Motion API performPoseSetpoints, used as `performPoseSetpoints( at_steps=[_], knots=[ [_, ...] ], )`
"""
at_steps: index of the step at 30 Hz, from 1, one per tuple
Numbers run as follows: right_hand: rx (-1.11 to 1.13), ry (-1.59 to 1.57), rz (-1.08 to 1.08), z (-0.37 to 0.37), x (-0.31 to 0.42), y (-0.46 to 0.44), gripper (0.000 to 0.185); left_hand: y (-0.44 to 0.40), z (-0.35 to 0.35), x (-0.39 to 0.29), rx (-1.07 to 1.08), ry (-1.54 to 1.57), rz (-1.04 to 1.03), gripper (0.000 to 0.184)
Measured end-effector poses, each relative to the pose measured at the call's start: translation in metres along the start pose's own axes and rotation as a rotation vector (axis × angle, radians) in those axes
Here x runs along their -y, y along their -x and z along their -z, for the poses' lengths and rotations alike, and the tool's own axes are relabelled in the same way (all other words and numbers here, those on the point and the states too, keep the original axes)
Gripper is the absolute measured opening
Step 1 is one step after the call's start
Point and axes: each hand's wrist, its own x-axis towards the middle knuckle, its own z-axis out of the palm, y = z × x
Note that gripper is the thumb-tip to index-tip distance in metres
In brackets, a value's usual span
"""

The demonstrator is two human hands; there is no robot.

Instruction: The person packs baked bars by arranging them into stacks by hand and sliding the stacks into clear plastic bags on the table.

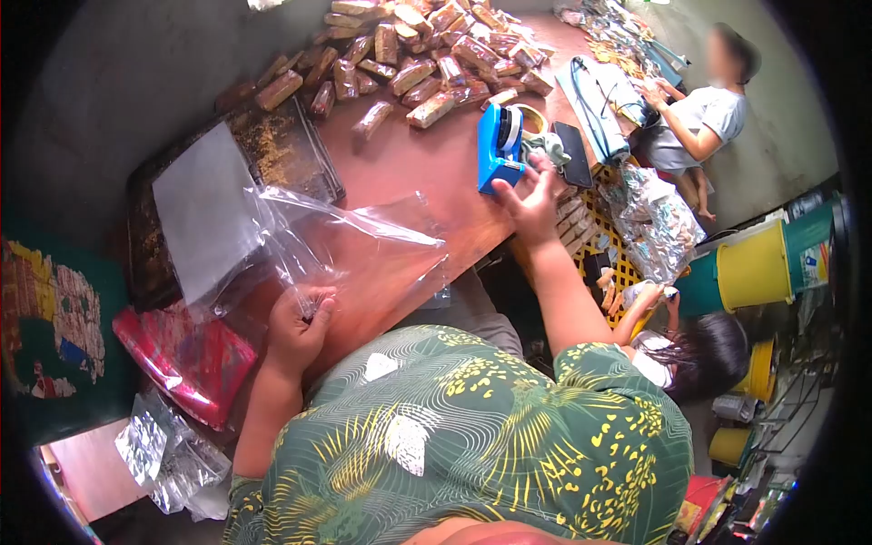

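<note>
My left hand (302, 325) pinches the near edge of a clear plastic bag (381, 227), which spreads over the table toward the right. My right hand (534, 204) is at the front end of a blue tape dispenser (491, 163), thumb and fingers apart; whether a fingertip touches the tape cannot be made out. Left of the bag, a stack of clear plastic sheets (204, 209) lies on a dark, crumb-covered tray (291, 150). Behind the right fingers sits a crumpled pale cloth (548, 145), with a dark phone (571, 154) beside it.
Many wrapped loaf-like packs (436, 68) are heaped at the table's (409, 168) far side. A red plastic packet (186, 363) lies at left. Two other people sit at the right: one person (704, 118) farther off, another person (695, 359) close by my right arm. Yellow bucket (754, 268) behind.
</note>
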Motion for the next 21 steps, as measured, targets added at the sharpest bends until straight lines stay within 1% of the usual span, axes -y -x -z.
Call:
performPoseSetpoints(
  at_steps=[1,2,3,4,6,9,10,11,13,14,17,18,21],
  knots=[
    [-0.047,-0.082,0.001,-0.016,-0.029,-0.006,0.102,0.0,0.001,-0.002,0.002,0.004,0.01,0.013],
    [-0.058,0.013,-0.033,-0.023,-0.04,-0.009,0.101,0.001,0.001,-0.004,0.001,0.007,0.02,0.013],
    [-0.067,0.108,-0.068,-0.03,-0.036,-0.011,0.1,0.001,0.002,-0.005,-0.001,0.009,0.032,0.014],
    [-0.109,0.247,-0.003,-0.031,-0.026,-0.01,0.085,0.002,0.002,-0.004,-0.005,0.064,0.048,0.013],
    [-0.096,0.233,0.002,-0.031,-0.025,-0.011,0.076,0.004,0.0,0.002,-0.01,0.177,0.084,0.013],
    [-0.112,0.212,-0.012,-0.023,-0.02,-0.01,0.062,0.003,0.002,0.0,0.015,0.161,0.063,0.013],
    [-0.137,0.158,0.032,-0.021,-0.023,-0.01,0.064,0.003,0.003,-0.001,0.014,0.155,0.06,0.013],
    [-0.138,0.186,-0.006,-0.016,-0.021,-0.009,0.063,0.004,0.003,-0.001,0.012,0.15,0.056,0.013],
    [-0.169,0.282,0.009,-0.007,-0.02,-0.011,0.062,0.003,0.003,-0.001,0.01,0.165,0.051,0.013],
    [-0.135,0.209,-0.071,-0.003,-0.02,-0.013,0.068,0.003,0.003,0.0,0.011,0.185,0.049,0.013],
    [-0.122,0.428,0.084,0.013,-0.027,-0.018,0.082,0.004,0.005,0.006,0.04,0.191,0.051,0.012],
    [-0.172,0.562,0.172,0.017,-0.024,-0.014,0.089,0.004,0.005,0.008,0.052,0.183,0.053,0.012],
    [-0.192,0.679,0.338,0.042,-0.015,0.013,0.084,0.005,0.003,0.009,0.005,0.237,0.008,0.012]
  ],
)
